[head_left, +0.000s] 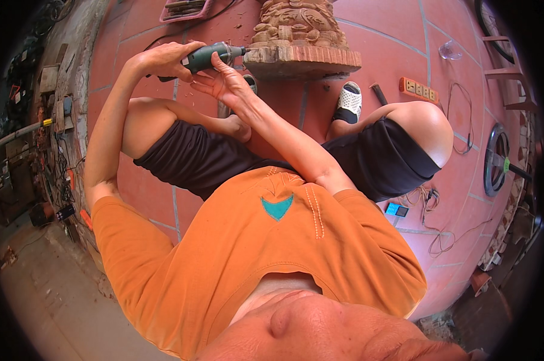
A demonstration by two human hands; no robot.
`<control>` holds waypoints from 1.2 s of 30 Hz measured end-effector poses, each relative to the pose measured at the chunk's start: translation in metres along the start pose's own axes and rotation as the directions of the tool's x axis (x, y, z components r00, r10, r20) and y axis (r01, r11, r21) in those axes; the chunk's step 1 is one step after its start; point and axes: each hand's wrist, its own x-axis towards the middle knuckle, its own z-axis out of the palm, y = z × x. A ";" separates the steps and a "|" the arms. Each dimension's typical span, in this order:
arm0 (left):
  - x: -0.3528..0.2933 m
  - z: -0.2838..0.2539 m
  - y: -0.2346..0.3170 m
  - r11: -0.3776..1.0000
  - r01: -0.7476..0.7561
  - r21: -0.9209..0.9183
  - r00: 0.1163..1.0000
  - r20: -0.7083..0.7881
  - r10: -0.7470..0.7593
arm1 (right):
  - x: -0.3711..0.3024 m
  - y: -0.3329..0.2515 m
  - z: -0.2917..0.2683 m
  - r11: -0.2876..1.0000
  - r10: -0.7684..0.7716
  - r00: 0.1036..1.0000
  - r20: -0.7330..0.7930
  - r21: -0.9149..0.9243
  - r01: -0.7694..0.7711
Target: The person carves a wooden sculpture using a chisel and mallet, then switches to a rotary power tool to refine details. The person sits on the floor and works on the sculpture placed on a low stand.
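Note:
A green die grinder [207, 58] with a grey metal nose lies level at the upper middle. My left hand [168, 60] is closed around its rear end. Beside its front half is my right hand [222, 85], thumb laid against the body and the other fingers spread below it, not wrapped round. The grinder's nose points right, at the thick base [302, 60] of a carved wooden piece [299, 24]. Whether the bit touches the wood is too small to tell. A dark cord [181, 31] runs behind the grinder.
A pink basket [187, 11] holding flat tools stands at the far left. On the red tiles at right lie an orange power strip [418, 90], a dark-handled tool [378, 94], a clear plastic piece [450, 50], a lit phone [396, 209], tangled wires [429, 198] and a black wheel [496, 159].

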 end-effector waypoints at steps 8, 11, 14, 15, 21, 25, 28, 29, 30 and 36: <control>0.007 0.005 -0.015 0.994 -0.090 0.059 0.996 -0.010 0.090 | -0.006 0.008 0.003 1.000 -0.008 1.000 -0.029 -0.008 0.008; 0.008 0.008 -0.020 0.997 -0.077 0.032 0.997 0.003 0.077 | -0.010 0.013 0.006 1.000 0.001 0.999 -0.042 0.017 0.000; 0.000 -0.002 0.001 1.000 -0.022 -0.012 0.999 0.039 0.023 | -0.010 0.010 0.006 1.000 0.009 0.999 -0.053 0.025 -0.008; -0.002 -0.004 0.005 1.000 -0.001 -0.023 0.999 0.052 0.002 | -0.010 0.010 0.006 1.000 0.007 0.999 -0.048 0.024 -0.006; 0.006 0.006 -0.015 0.997 -0.073 0.033 0.997 0.008 0.073 | -0.009 0.013 0.005 0.999 0.012 0.999 -0.031 0.032 -0.011; 0.005 0.006 -0.015 0.999 -0.047 0.026 0.999 0.025 0.046 | -0.010 0.012 0.006 1.000 0.006 0.999 -0.034 0.022 -0.005; 0.000 -0.001 -0.003 1.000 -0.027 0.006 0.999 0.026 0.027 | -0.006 0.009 0.001 0.999 0.024 0.999 -0.042 0.029 -0.023; -0.001 0.001 -0.005 0.999 -0.041 0.006 0.999 0.010 0.041 | -0.004 0.008 0.000 0.999 0.035 0.998 -0.044 0.034 -0.034; -0.001 0.002 -0.006 0.998 -0.056 0.007 0.998 -0.006 0.056 | -0.003 0.008 -0.001 0.999 0.039 0.998 -0.047 0.040 -0.038; -0.003 -0.004 0.001 1.000 0.008 -0.016 0.999 0.040 -0.007 | 0.003 0.006 -0.005 0.999 0.024 0.999 -0.029 0.029 -0.023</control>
